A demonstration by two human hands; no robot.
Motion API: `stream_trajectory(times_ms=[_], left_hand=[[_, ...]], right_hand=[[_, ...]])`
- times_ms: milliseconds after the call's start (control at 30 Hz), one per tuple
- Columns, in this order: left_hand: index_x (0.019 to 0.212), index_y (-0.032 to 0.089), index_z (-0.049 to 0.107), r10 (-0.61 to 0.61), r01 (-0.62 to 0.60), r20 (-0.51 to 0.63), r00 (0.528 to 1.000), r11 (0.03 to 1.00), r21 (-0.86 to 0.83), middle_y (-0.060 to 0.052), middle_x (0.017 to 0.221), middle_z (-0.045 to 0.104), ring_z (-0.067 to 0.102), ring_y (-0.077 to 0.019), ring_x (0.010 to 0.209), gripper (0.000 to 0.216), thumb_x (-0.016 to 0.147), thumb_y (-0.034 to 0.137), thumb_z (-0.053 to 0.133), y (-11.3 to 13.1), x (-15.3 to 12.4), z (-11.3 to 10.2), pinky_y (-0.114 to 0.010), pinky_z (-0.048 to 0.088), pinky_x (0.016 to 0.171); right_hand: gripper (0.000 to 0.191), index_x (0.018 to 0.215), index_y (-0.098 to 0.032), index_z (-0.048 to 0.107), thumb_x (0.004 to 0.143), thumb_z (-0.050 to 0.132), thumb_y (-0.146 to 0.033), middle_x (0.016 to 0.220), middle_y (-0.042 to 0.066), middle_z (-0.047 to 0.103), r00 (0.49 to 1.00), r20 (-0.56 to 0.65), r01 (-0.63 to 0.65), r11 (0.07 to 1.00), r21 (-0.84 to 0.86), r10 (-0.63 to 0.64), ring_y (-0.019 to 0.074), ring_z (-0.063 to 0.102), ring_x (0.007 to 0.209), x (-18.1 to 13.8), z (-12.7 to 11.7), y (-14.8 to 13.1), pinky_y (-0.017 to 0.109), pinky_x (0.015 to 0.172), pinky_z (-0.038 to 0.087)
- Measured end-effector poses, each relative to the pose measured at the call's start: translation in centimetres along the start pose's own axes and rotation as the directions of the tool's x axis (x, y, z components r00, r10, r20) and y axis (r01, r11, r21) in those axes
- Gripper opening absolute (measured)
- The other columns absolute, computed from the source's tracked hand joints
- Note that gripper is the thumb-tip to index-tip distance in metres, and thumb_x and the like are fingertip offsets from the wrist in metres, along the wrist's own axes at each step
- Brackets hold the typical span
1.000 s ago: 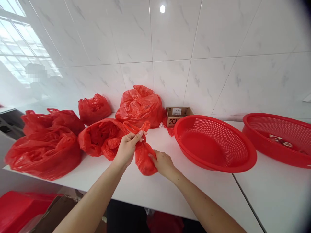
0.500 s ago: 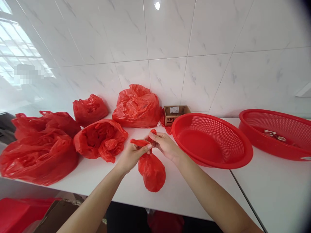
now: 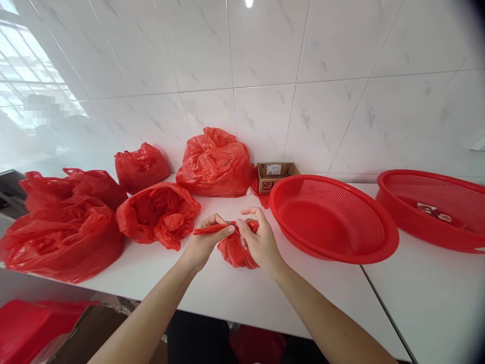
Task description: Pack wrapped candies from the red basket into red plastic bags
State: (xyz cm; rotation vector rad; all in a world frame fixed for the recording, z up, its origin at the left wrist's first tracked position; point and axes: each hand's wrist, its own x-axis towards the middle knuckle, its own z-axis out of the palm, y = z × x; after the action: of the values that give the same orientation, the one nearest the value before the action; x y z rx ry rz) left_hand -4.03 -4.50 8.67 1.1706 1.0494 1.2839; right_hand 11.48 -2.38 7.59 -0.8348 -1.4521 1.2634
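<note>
While the left hand [image 3: 202,245] pinches the gathered neck of a small red bag [image 3: 235,254] between thumb and fingers, the right hand [image 3: 264,246] has its thumb beside that neck, index finger curled above; whether it grips, I cannot tell. The small red bag is over the table [image 3: 212,293], between a gaping red bag [image 3: 131,217] and a red basket [image 3: 322,222].

Bright, even light; window glare [image 3: 28,65] whitens the wall [image 3: 265,55] above the desk's [image 3: 227,293] left end; a small glint [image 3: 249,3] shines higher; desk shadows are soft; a dark blur [image 3: 476,20] shades the corner above the desk's right side.
</note>
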Motion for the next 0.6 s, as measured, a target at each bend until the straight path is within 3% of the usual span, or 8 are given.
stream_trajectory(times_ms=[100, 200, 300, 400, 500, 600], left_hand=[[0.074, 0.018, 0.056, 0.031, -0.04, 0.054, 0.998, 0.986, 0.162, -0.002, 0.083, 0.068, 0.062, -0.0158, 0.078, 0.022, 0.078, 0.03, 0.075, -0.2, -0.1, -0.6, -0.03, 0.045, 0.074], [0.077, 0.018, 0.059, 0.085, -0.113, 0.093, 0.992, 0.926, 0.359, -0.001, 0.082, 0.065, 0.058, -0.0141, 0.073, 0.02, 0.079, 0.032, 0.073, -0.2, -0.2, -1.1, -0.028, 0.045, 0.068], [0.08, 0.018, 0.06, 0.099, -0.173, 0.184, 0.978, 0.877, 0.448, -0.002, 0.081, 0.064, 0.057, -0.0143, 0.072, 0.019, 0.082, 0.034, 0.069, 0.0, -0.4, -1.4, -0.029, 0.045, 0.066], [0.083, 0.019, 0.059, 0.092, -0.2, 0.248, 0.964, 0.869, 0.452, -0.002, 0.081, 0.063, 0.058, -0.015, 0.073, 0.017, 0.084, 0.034, 0.066, 0.1, -0.6, -1.6, -0.029, 0.046, 0.066], [0.084, 0.02, 0.052, 0.094, -0.202, 0.275, 0.957, 0.895, 0.398, -0.001, 0.082, 0.063, 0.059, -0.0146, 0.073, 0.015, 0.085, 0.029, 0.065, -0.2, -0.6, -1.9, -0.028, 0.046, 0.065], [0.08, 0.022, 0.044, 0.202, -0.287, 0.223, 0.954, 0.836, 0.468, -0.002, 0.087, 0.063, 0.06, -0.0144, 0.075, 0.016, 0.085, 0.022, 0.059, -1.2, -0.3, -1.9, -0.027, 0.046, 0.065]], right_hand=[[0.017, 0.098, -0.024, 0.051, 0.09, 0.053, -0.04, 0.057, -0.009, 0.05, 0.993, 0.08, -0.087, 0.996, -0.037, 0.09, 0.0118, 0.047, 0.049, 0.8, -1.1, 0.8, 0.026, 0.053, 0.043], [0.012, 0.095, -0.023, 0.062, 0.085, 0.058, -0.028, 0.083, 0.0, 0.064, 0.994, 0.095, 0.077, 0.968, -0.237, -0.056, 0.0153, 0.06, 0.078, 1.2, -2.0, 1.2, 0.031, 0.076, 0.049], [0.017, 0.097, -0.024, 0.066, 0.083, 0.057, -0.021, 0.103, 0.003, 0.066, 0.97, 0.187, 0.198, 0.945, -0.259, -0.152, 0.0167, 0.06, 0.098, 0.9, -2.2, 1.6, 0.033, 0.09, 0.046], [0.013, 0.092, -0.021, 0.065, 0.083, 0.056, -0.022, 0.095, 0.002, 0.067, 0.961, 0.267, 0.125, 0.976, -0.177, -0.075, 0.0158, 0.062, 0.091, 0.4, -2.2, 2.0, 0.032, 0.084, 0.048], [0.008, 0.087, -0.021, 0.062, 0.081, 0.057, -0.022, 0.088, 0.001, 0.065, 0.966, 0.252, 0.103, 0.981, -0.161, -0.06, 0.0151, 0.06, 0.083, 0.0, -2.0, 2.5, 0.031, 0.079, 0.048], [0.002, 0.08, -0.021, 0.057, 0.079, 0.055, -0.02, 0.08, -0.001, 0.061, 0.971, 0.235, 0.08, 0.979, -0.189, -0.034, 0.0141, 0.055, 0.073, -0.8, -1.1, 2.9, 0.03, 0.071, 0.047]])
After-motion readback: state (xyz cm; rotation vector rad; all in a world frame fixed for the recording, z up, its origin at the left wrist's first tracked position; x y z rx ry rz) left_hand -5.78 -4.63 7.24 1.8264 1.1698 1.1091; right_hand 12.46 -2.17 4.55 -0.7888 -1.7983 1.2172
